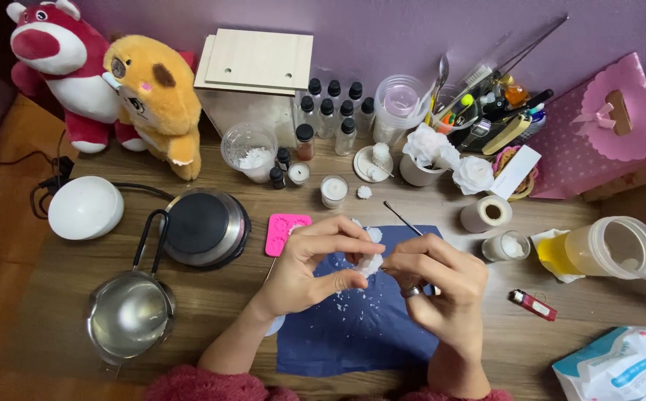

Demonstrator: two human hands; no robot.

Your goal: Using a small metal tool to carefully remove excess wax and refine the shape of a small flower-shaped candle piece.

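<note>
Both hands pinch 1 small white wax piece (369, 263) over the blue mat (352, 327): left hand (315, 267) at 9 o'clock, right hand (441, 286) at 3. It looks light, brittle, crumbly; best held gently by its edges.

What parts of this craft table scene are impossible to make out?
Head view only:
- White piece: shape mostly hidden by the left hand and right hand.
- Thin metal tool: lower end hidden behind the right hand.
- White packet: cut off by the frame's corner.
- Small bottles: contents too small to tell.
</note>
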